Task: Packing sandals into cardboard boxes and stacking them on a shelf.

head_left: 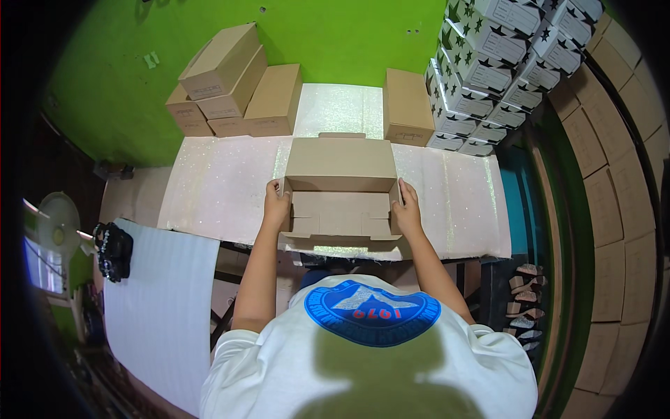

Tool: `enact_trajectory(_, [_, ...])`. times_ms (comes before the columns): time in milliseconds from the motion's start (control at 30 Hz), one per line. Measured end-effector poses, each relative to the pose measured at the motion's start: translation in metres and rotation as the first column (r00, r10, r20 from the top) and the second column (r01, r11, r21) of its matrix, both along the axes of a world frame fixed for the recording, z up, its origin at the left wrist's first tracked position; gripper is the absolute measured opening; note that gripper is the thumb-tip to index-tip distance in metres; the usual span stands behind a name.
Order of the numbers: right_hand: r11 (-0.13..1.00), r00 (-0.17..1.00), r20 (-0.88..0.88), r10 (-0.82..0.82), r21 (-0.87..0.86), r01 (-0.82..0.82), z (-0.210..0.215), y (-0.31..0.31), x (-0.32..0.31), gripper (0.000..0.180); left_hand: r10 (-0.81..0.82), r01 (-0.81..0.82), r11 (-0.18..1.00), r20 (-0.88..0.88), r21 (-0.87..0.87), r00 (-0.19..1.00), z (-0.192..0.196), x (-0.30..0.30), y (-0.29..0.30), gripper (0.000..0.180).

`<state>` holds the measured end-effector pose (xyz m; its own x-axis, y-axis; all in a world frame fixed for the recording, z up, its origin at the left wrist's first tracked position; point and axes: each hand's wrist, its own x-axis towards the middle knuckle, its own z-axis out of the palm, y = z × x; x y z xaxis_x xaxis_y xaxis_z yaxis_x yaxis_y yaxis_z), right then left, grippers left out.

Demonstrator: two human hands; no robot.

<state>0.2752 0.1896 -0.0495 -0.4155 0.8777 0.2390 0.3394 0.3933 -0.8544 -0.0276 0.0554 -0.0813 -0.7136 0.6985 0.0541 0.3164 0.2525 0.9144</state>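
An open brown cardboard box rests at the front middle of the glittery pale table, its lid raised at the far side with a tab along the top. My left hand grips the box's left side wall, the fingers bent around the edge. On the opposite side wall, my right hand is closed in the same way, thumb toward the inside. Nothing lies in the box; slots and folded flaps show on its bottom and front.
Closed brown boxes are stacked at the back left, and another brown box stands back right. Beside it rise stacked white star-patterned boxes. A white side table is at left, near a fan. More cartons line the right.
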Motion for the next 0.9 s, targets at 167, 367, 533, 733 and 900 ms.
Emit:
enact_trajectory(167, [1.000, 1.000, -0.017, 0.007, 0.012, -0.007, -0.003, 0.002, 0.001, 0.064, -0.055, 0.019, 0.983, 0.195, 0.184, 0.979, 0.003, 0.003, 0.002, 0.045])
enact_trajectory(367, [1.000, 1.000, -0.028, 0.006, 0.003, -0.006, -0.005, 0.002, 0.001, 0.063, -0.008, 0.002, 0.997, 0.074, 0.079, 0.997, 0.007, 0.002, -0.001, 0.036])
enact_trajectory(533, [1.000, 0.999, -0.045, 0.016, -0.004, -0.016, -0.008, 0.004, 0.000, 0.063, 0.014, -0.025, 0.993, 0.096, 0.113, 0.995, 0.006, 0.001, -0.003, 0.039])
enact_trajectory(733, [1.000, 1.000, 0.030, 0.002, -0.010, -0.002, -0.007, 0.007, 0.003, 0.059, 0.000, -0.002, 0.999, 0.039, 0.043, 0.999, 0.027, 0.011, -0.005, 0.044])
enact_trajectory(900, [0.998, 0.997, 0.069, 0.023, -0.065, -0.019, -0.003, 0.006, 0.001, 0.058, 0.015, -0.014, 1.000, -0.076, 0.016, 0.997, 0.034, 0.015, -0.007, 0.041])
